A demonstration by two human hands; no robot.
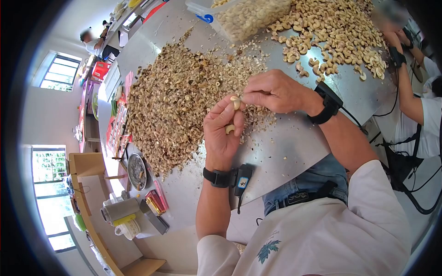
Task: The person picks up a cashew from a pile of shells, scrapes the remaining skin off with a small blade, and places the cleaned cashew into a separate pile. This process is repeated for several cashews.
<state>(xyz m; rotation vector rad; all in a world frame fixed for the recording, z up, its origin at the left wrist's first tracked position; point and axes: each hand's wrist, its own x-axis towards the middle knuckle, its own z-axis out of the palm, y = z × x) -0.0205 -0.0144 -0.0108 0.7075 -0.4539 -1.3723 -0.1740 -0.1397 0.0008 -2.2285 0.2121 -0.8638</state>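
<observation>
Between its fingertips my left hand (223, 131) pinches a pale curved cashew (235, 102), and a second cashew (229, 129) is tucked among its lower fingers. My right hand (276, 92) is closed, its thumb and index finger pressed together at the cashew's tip; whatever they grip is too small to make out. Both hands are above the near edge of a large heap of brown shell and nut pieces (170, 101) on the metal table (294, 133).
Whole cashews (331, 32) are spread at the upper right, beside a clear plastic tub (248, 20) of cashews. A round metal dish (136, 171) and a grey cylinder (120, 210) are at the lower left. A co-worker's arm (407, 92) is at the right; another person (94, 43) is far back.
</observation>
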